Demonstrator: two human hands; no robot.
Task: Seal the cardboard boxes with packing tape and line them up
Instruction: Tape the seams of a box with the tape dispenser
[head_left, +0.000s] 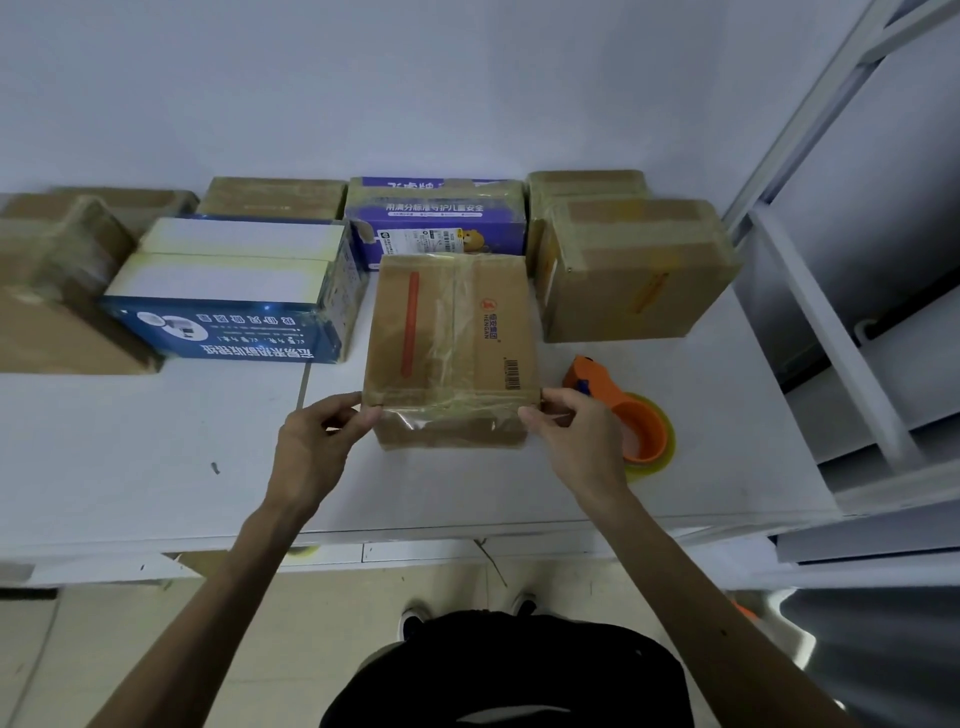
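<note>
Brown taped carton (450, 332) printed HENGAN, left hand (311, 447) and right hand (577, 434) pinching its near corners

White table (156, 467) carries centre brown box (452, 332), orange tape dispenser (647, 436) just right of it, blue box (228, 306) to its left, purple box (436, 223) behind it, left brown box (52, 291), right brown box (634, 270), more brown boxes along the wall.

tape dispenser (631, 415) right of box (451, 338)
</note>
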